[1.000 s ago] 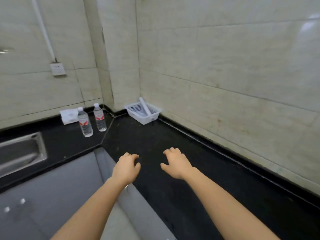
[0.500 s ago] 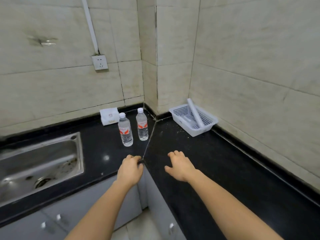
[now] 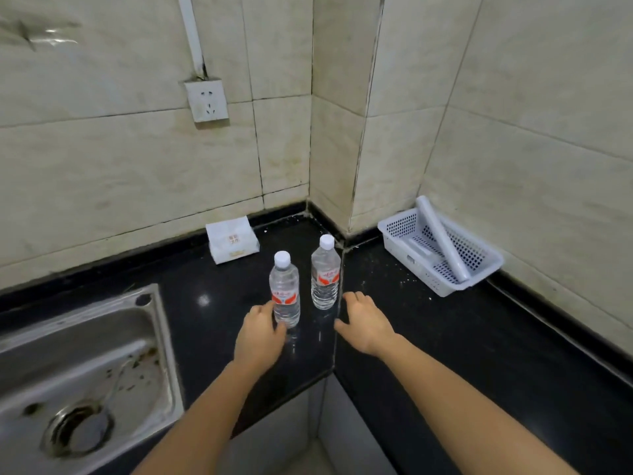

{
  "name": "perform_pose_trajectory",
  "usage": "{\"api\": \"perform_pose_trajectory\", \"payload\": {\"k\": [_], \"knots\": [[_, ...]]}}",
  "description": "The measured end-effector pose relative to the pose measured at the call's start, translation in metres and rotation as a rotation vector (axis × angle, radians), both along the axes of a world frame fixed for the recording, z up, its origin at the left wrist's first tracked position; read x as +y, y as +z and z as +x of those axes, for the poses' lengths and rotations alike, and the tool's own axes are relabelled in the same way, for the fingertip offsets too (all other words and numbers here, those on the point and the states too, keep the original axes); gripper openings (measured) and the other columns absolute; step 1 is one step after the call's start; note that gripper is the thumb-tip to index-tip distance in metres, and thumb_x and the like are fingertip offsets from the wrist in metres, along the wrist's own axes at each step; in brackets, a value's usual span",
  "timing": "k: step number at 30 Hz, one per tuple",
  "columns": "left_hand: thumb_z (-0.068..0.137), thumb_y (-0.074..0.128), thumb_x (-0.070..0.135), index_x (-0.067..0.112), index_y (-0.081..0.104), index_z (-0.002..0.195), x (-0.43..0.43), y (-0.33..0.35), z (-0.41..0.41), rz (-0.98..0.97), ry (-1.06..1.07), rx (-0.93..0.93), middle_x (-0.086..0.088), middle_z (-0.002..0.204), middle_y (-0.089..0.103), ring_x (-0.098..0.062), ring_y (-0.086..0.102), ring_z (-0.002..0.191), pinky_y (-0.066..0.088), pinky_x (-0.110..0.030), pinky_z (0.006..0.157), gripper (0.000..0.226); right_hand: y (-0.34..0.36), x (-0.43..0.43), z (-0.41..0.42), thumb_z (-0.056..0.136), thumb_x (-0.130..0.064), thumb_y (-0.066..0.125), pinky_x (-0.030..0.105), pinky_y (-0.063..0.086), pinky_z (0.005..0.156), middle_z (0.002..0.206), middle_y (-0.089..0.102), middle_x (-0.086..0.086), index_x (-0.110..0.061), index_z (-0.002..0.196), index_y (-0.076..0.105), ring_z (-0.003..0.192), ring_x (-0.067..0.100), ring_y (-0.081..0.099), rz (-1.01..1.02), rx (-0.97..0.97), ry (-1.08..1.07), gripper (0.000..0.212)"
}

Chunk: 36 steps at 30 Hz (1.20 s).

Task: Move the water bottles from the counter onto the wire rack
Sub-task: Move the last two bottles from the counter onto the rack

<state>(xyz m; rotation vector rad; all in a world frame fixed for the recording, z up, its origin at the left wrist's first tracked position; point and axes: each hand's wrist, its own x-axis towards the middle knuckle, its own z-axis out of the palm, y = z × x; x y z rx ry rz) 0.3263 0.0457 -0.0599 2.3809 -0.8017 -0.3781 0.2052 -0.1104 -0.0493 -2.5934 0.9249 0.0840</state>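
Two clear water bottles with white caps and red labels stand upright on the black counter (image 3: 212, 289) near its inner corner. The nearer bottle (image 3: 285, 289) is on the left, the farther bottle (image 3: 324, 272) to its right. My left hand (image 3: 259, 332) reaches the base of the nearer bottle, fingers spread and touching its side without closing around it. Just right of and below the farther bottle, my right hand (image 3: 367, 320) hovers with fingers apart and holds nothing. No wire rack is in view.
A steel sink (image 3: 78, 371) is set into the counter at the left. A white paper packet (image 3: 233, 243) lies against the back wall. A white plastic basket (image 3: 442, 255) holding a white roll sits at the right wall. A wall socket (image 3: 206, 100) hangs above.
The view has swung left and closer to the bottles. Both hands have advanced forward toward them; my left hand now touches the nearer bottle.
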Motion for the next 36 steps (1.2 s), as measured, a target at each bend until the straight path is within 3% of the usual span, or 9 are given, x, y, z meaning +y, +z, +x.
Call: {"api": "perform_pose_trajectory", "payload": {"k": [7,12,16,21,25,28,30,33,36], "knots": [[0.09,0.06,0.027,0.016,0.035,0.144,-0.037,0.017,0.075,-0.225,-0.112,-0.058,-0.005,0.143,0.041,-0.021,0.041,0.131,0.039,-0.033,0.102,0.061,0.024,-0.034,0.084,0.095,-0.03,0.054,0.043,0.047,0.093,0.134,0.048,0.013,-0.01,0.142,0.031,0.121,0.03,0.049,-0.089,-0.187,-0.204,0.056],[0.095,0.052,0.029,0.02,0.042,0.141,-0.062,0.017,0.086,-0.217,-0.275,-0.164,0.003,0.143,0.042,-0.017,0.04,0.125,0.041,-0.026,0.094,0.048,0.026,-0.052,0.117,0.099,-0.034,0.046,0.045,0.045,0.097,0.142,0.04,0.014,-0.015,0.153,0.015,0.127,0.032,0.044,-0.163,-0.055,-0.161,0.065],[0.1,0.041,0.027,0.023,0.038,0.143,-0.065,0.013,0.093,-0.146,-0.319,-0.232,0.003,0.143,0.042,-0.017,0.041,0.122,0.048,-0.03,0.088,0.044,0.018,-0.054,0.117,0.101,-0.029,0.045,0.04,0.046,0.092,0.135,0.05,0.011,-0.014,0.146,0.03,0.12,0.028,0.05,-0.217,-0.069,-0.123,0.05],[0.097,0.046,0.027,0.027,0.033,0.145,-0.062,0.017,0.1,-0.04,-0.39,-0.257,0.0,0.132,0.045,-0.016,0.039,0.118,0.047,-0.027,0.082,0.049,0.01,-0.038,0.103,0.099,-0.032,0.048,0.036,0.047,0.085,0.12,0.055,0.01,-0.011,0.133,0.044,0.109,0.026,0.052,-0.241,-0.214,-0.147,0.041],[0.094,0.054,0.028,0.026,0.043,0.14,-0.056,0.022,0.103,-0.052,-0.409,-0.245,-0.001,0.12,0.054,-0.015,0.048,0.11,0.046,-0.028,0.087,0.048,-0.001,-0.013,0.077,0.094,-0.031,0.056,0.031,0.044,0.072,0.107,0.059,0.006,-0.012,0.119,0.054,0.097,0.023,0.055,-0.179,-0.338,-0.179,0.031],[0.087,0.065,0.027,0.021,0.056,0.13,-0.05,0.019,0.086,-0.134,-0.378,-0.213,-0.002,0.106,0.061,-0.016,0.055,0.1,0.048,-0.029,0.083,0.045,-0.011,0.002,0.052,0.091,-0.032,0.06,0.035,0.048,0.07,0.102,0.062,0.005,-0.014,0.115,0.058,0.093,0.023,0.057,-0.157,-0.345,-0.178,0.03],[0.081,0.07,0.024,0.016,0.068,0.11,-0.049,0.02,0.075,-0.196,-0.351,-0.169,-0.004,0.091,0.064,-0.019,0.058,0.088,0.05,-0.035,0.076,0.03,-0.012,0.002,0.036,0.091,-0.033,0.061,0.031,0.047,0.072,0.105,0.063,0.003,-0.017,0.117,0.058,0.095,0.021,0.058,-0.122,-0.342,-0.221,0.031],[0.075,0.072,0.02,0.013,0.069,0.083,-0.057,0.023,0.06,-0.185,-0.373,-0.175,-0.003,0.076,0.059,-0.018,0.055,0.075,0.039,-0.03,0.064,0.011,-0.004,-0.001,0.005,0.087,-0.03,0.066,0.03,0.044,0.072,0.103,0.065,0.002,-0.018,0.112,0.059,0.092,0.021,0.059,-0.021,-0.392,-0.365,0.029],[0.072,0.074,0.013,0.008,0.069,0.078,-0.059,0.026,0.03,-0.198,-0.423,-0.179,-0.007,0.072,0.058,-0.021,0.054,0.071,0.041,-0.032,0.061,0.009,0.006,0.004,-0.041,0.083,-0.029,0.07,0.032,0.046,0.07,0.091,0.063,-0.002,-0.017,0.103,0.062,0.084,0.019,0.059,0.06,-0.435,-0.463,0.025]]}}
